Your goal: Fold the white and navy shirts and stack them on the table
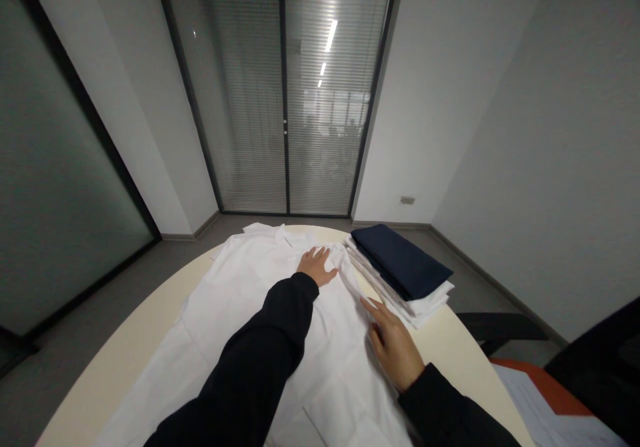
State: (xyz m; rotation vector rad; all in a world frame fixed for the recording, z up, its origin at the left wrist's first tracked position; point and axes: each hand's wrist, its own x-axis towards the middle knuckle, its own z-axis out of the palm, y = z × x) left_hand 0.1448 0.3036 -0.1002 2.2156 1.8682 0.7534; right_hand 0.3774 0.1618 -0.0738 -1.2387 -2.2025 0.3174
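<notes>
While the left hand (317,265) presses down with spread fingers near the far right part of a white shirt (240,300), the right hand (393,340) is at the shirt's right-hand edge. The left hand grips nothing and lies palm down on the fabric. The right hand has its index finger extended to the edge and its thumb bent below; whether it pinches the cloth or merely touches it, I cannot tell. The shirt is spread over a round, cream-coloured surface (455,360), its far end close to the far rim and its near end running out of view at the bottom.

Just beyond the right hand sits a stack of folded white garments (430,308) topped by a folded navy garment (400,260). This closeness looks like the main hazard: a wide sweep of the right hand could catch the stack's loose white layers and skew it, or push it towards the rim. A hard pull on the shirt's edge, with only one palm bearing on the cloth, could drag in fresh creases. The black sleeve (260,340) of the left arm crosses the shirt and might ruck it up if it rubs.
</notes>
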